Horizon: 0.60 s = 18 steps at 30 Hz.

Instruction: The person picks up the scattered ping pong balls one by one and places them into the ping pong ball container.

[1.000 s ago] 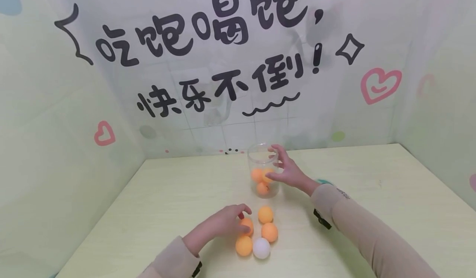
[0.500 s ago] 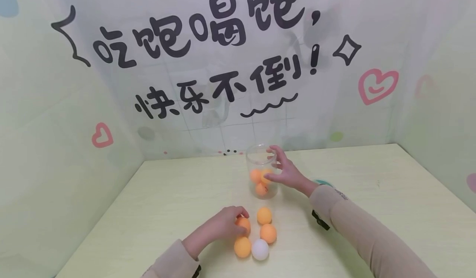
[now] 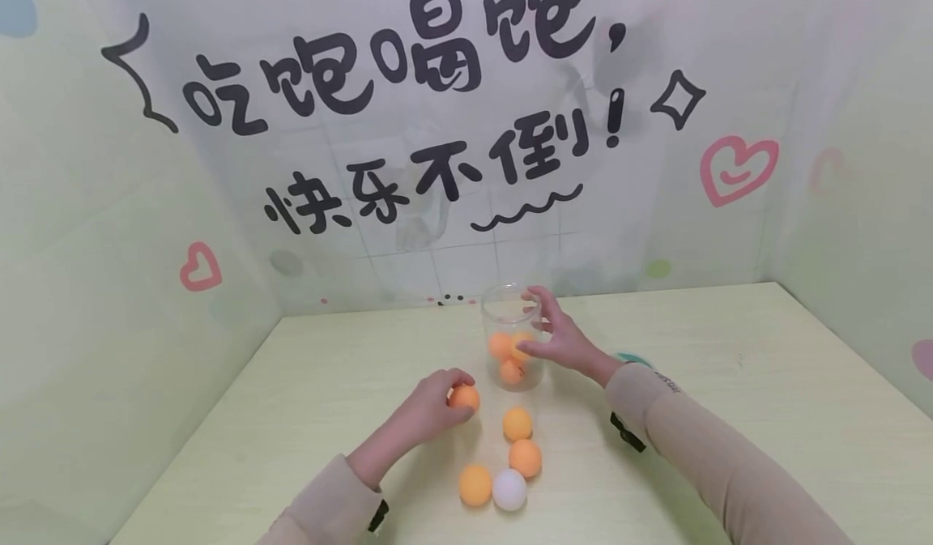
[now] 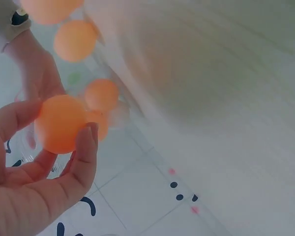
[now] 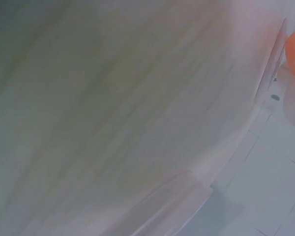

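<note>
My left hand (image 3: 430, 411) pinches an orange ping-pong ball (image 3: 465, 400) between thumb and fingers, held over the table to the front left of a clear jar (image 3: 503, 316). The left wrist view shows this ball (image 4: 59, 125) large, gripped at its sides. My right hand (image 3: 568, 341) holds the upright jar from its right side, fingers and thumb curved round the wall. Several orange balls (image 3: 512, 372) lie inside it. On the table in front are a yellow-orange ball (image 3: 517, 423), an orange ball (image 3: 525, 457), a white ball (image 3: 509, 490) and another yellow-orange ball (image 3: 475, 485).
The pale wooden table (image 3: 350, 367) meets a printed backdrop (image 3: 408, 270) right behind the jar, with side panels left and right. A teal-edged round item (image 3: 632, 359) shows partly behind the right wrist.
My left hand has closed on the orange ball beside the front yellow-orange one, lifted it and carried it forward, nearer the jar. The right hand keeps its hold on the jar.
</note>
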Each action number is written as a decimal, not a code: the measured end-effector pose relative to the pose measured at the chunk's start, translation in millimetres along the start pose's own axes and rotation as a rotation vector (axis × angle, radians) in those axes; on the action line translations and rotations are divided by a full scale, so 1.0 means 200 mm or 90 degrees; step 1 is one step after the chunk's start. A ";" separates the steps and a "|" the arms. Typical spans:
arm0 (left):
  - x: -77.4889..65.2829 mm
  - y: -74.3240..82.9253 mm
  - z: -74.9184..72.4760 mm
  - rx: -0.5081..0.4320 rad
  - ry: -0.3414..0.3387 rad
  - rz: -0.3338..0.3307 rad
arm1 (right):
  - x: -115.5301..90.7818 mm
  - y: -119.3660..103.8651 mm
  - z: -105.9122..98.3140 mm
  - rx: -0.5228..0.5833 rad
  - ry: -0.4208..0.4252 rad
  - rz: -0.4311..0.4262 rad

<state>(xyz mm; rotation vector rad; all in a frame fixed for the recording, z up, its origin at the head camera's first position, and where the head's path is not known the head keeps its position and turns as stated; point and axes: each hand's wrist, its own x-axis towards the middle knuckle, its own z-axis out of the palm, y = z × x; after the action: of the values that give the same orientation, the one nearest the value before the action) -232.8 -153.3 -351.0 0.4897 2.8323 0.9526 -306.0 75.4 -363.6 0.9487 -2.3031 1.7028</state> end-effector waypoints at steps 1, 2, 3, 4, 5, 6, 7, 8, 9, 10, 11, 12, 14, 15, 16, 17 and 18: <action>0.01 0.00 -0.01 -0.004 0.016 0.000 | 0.00 0.00 0.00 0.000 0.000 0.001; 0.02 0.01 -0.02 -0.008 0.032 0.000 | 0.00 0.00 0.00 -0.002 0.000 0.002; 0.03 0.01 -0.02 -0.012 0.047 -0.001 | 0.00 0.00 0.00 -0.002 0.000 0.002; 0.04 0.02 -0.03 -0.019 0.059 -0.003 | 0.00 0.00 0.00 -0.003 -0.001 0.002; 0.05 0.02 -0.04 -0.023 0.072 -0.004 | 0.00 0.00 0.00 -0.002 -0.001 0.001; 0.06 0.03 -0.05 -0.027 0.087 -0.003 | 0.00 0.00 0.00 -0.003 -0.001 0.000; 0.08 0.04 -0.06 -0.035 0.100 -0.002 | 0.00 0.01 0.00 -0.003 -0.001 -0.001; 0.10 0.04 -0.08 -0.044 0.116 0.001 | 0.00 0.01 0.00 -0.004 -0.001 -0.001; 0.11 0.05 -0.09 -0.053 0.130 0.003 | 0.00 0.01 0.00 -0.003 0.000 -0.002; 0.13 0.06 -0.10 -0.062 0.146 0.004 | 0.00 0.01 0.00 -0.002 0.001 -0.004; 0.14 0.06 -0.11 -0.069 0.163 0.008 | 0.00 0.01 0.00 -0.002 0.001 -0.005; 0.16 0.06 -0.12 -0.076 0.180 0.014 | 0.00 0.01 0.00 -0.004 0.001 -0.005; 0.19 0.07 -0.14 -0.087 0.212 0.022 | 0.00 0.01 0.00 -0.002 0.001 -0.007; 0.21 0.08 -0.15 -0.091 0.225 0.025 | 0.00 0.01 0.00 0.000 0.002 -0.009; 0.22 0.08 -0.16 -0.094 0.236 0.028 | 0.00 0.01 0.00 0.000 0.001 -0.008; 0.24 0.08 -0.16 -0.095 0.246 0.032 | 0.00 0.01 0.00 -0.001 0.001 -0.008; 0.25 0.09 -0.17 -0.095 0.255 0.033 | 0.00 0.01 0.00 -0.001 0.001 -0.007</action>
<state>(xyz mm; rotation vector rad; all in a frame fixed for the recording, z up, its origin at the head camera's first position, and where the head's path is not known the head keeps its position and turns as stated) -282.2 -142.0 -313.9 0.3943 3.0660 1.4014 -307.1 75.6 -365.5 0.9582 -2.2932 1.6967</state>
